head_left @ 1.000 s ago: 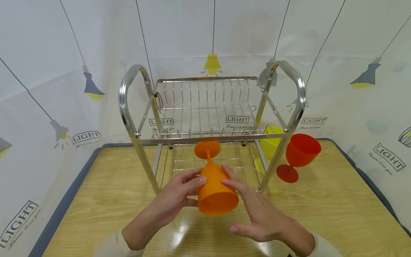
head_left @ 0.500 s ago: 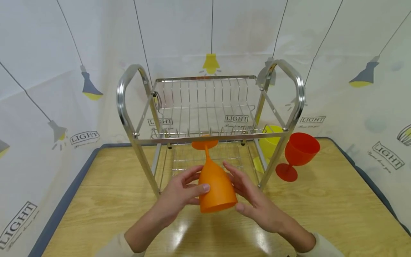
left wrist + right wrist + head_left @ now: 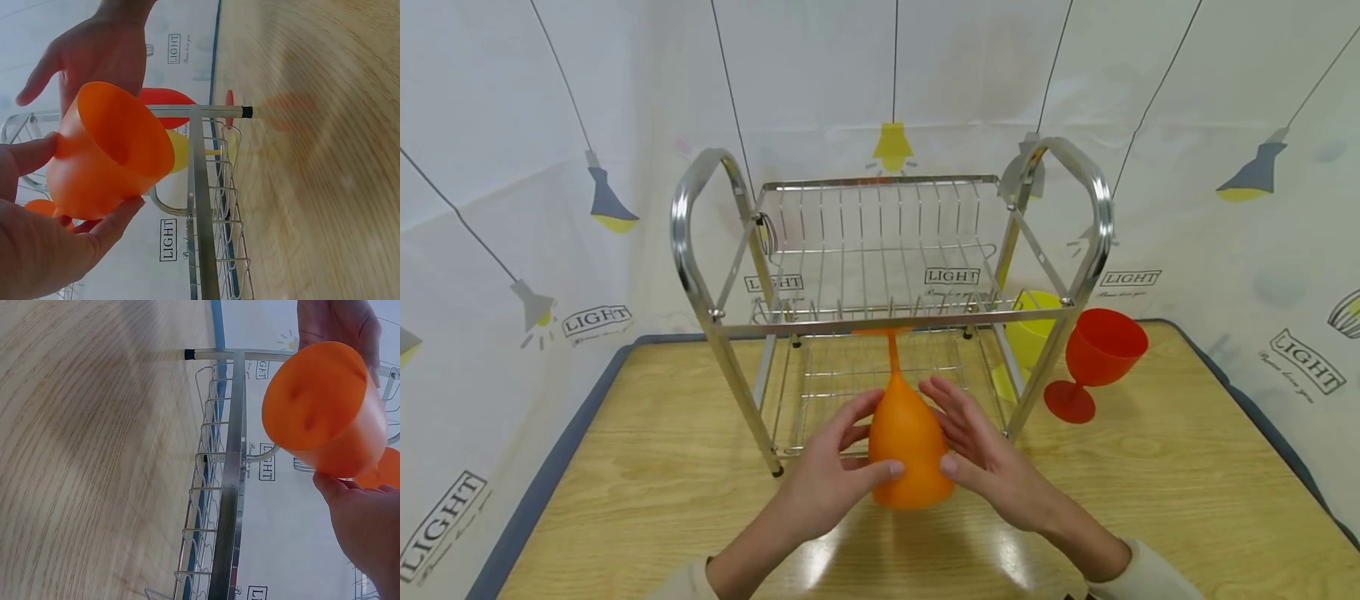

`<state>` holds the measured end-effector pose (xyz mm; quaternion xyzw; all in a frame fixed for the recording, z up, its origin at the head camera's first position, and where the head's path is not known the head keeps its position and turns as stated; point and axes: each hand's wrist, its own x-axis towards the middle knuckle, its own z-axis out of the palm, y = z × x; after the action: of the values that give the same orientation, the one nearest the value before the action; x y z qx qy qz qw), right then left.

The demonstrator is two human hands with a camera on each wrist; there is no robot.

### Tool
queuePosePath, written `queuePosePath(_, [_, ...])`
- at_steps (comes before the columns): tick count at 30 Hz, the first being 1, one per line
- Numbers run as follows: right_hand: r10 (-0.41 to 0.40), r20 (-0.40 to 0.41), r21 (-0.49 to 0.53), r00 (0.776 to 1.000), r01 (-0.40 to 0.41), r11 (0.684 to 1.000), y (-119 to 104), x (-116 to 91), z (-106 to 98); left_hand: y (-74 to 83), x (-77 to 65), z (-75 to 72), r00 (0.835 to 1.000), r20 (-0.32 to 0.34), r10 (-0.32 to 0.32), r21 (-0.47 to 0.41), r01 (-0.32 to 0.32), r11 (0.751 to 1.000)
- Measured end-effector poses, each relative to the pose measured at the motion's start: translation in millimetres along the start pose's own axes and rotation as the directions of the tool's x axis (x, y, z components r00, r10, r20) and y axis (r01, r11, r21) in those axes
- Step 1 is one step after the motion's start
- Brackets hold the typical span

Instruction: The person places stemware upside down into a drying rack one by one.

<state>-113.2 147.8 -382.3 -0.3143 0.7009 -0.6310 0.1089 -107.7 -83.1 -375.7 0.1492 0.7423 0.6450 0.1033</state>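
Note:
An orange plastic goblet [image 3: 910,442] is held mouth down in front of the rack, its stem and foot pointing up. In the head view its foot overlaps the space just under the front rail of the upper tier. My left hand [image 3: 835,467] grips the bowl, thumb on the near side and fingers behind. At the bowl's other side is my right hand [image 3: 1000,462], its thumb touching the goblet near the rim and its fingers extended past the far side. Both wrist views look into the goblet's open mouth.
A two-tier chrome dish rack [image 3: 880,325] stands on the wooden table [image 3: 647,500]. Right of it, a red goblet [image 3: 1105,346] stands upright. A yellow goblet [image 3: 1033,333] shows partly behind the rack's right post. Printed fabric surrounds the table's back and sides.
The orange goblet has turned from tilted toward me to mouth straight down, its foot now edge-on. My right hand has moved in beside the bowl, and my left thumb sits lower.

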Motion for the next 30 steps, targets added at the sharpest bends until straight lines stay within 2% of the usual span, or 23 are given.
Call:
queuePosePath(4, [0.009, -0.025, -0.040, 1.000, -0.010, 0.999, 2, 0, 0, -1.7, -0.6, 4.2, 0.999, -0.002, 0.051, 0.081, -0.051, 0.995])
queuePosePath(7, [0.007, -0.051, -0.066, 0.999, -0.010, 0.998, 3, 0, 1, -2.6, -1.3, 6.7, 0.996, -0.011, 0.092, 0.164, -0.089, 0.983])
queuePosePath(12, [0.002, -0.088, -0.138, 0.996, -0.014, 0.990, 4, 1, 4, -3.9, -3.6, 9.1, 0.990, -0.021, 0.141, 0.229, -0.133, 0.964])
queuePosePath(18, [-0.017, -0.109, -0.214, 0.994, -0.007, 0.977, 5, 4, 9, -5.7, -3.4, 10.3, 0.969, -0.029, 0.245, 0.297, -0.225, 0.928])
queuePosePath(23, [-0.076, -0.117, -0.276, 0.990, 0.041, 0.960, 7, 7, 10, -6.8, -4.1, 10.7, 0.938, -0.013, 0.348, 0.382, -0.317, 0.868])
queuePosePath(27, [-0.174, -0.111, -0.353, 0.978, 0.125, 0.927, 7, 9, 10, -9.2, -3.6, 10.6, 0.897, 0.013, 0.441, 0.461, -0.396, 0.794])
queuePosePath(30, [-0.210, -0.101, -0.378, 0.972, 0.158, 0.912, 7, 11, 10, -11.6, -2.3, 10.3, 0.868, 0.030, 0.495, 0.507, -0.440, 0.741])
